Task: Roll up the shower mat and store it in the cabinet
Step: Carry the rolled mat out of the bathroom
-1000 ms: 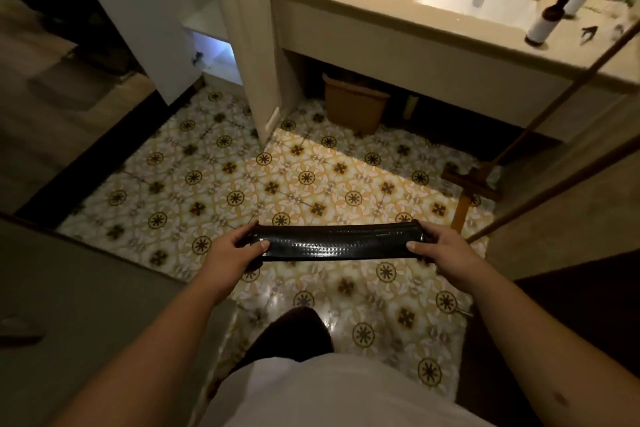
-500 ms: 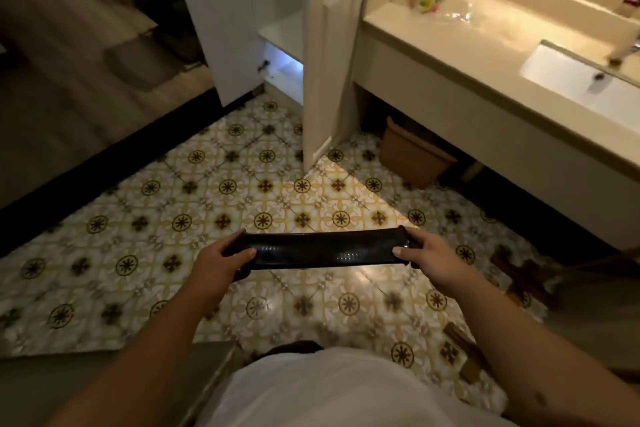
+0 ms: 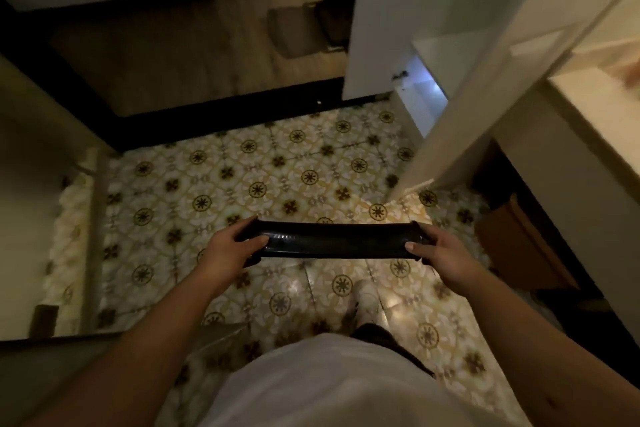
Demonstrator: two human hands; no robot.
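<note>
The shower mat (image 3: 336,240) is rolled into a black, glossy tube and held level above the patterned tile floor. My left hand (image 3: 231,246) grips its left end, thumb on top. My right hand (image 3: 437,246) grips its right end the same way. The white cabinet (image 3: 426,55) stands at the upper right, ahead of the roll, with both doors swung open; a lit shelf shows between them. Its right door (image 3: 491,87) angles down toward the roll's right end.
A beige vanity counter (image 3: 602,121) runs along the right edge, with a brown bin (image 3: 519,246) under it. A black threshold (image 3: 221,121) separates the tiles from a wood floor beyond. A pale wall edge (image 3: 31,184) stands at the left. My foot (image 3: 363,298) is on the tiles below the roll.
The view has swung left and moved closer to the cabinet; the sink has left the frame. Both hands keep the same hold on the rolled mat.
</note>
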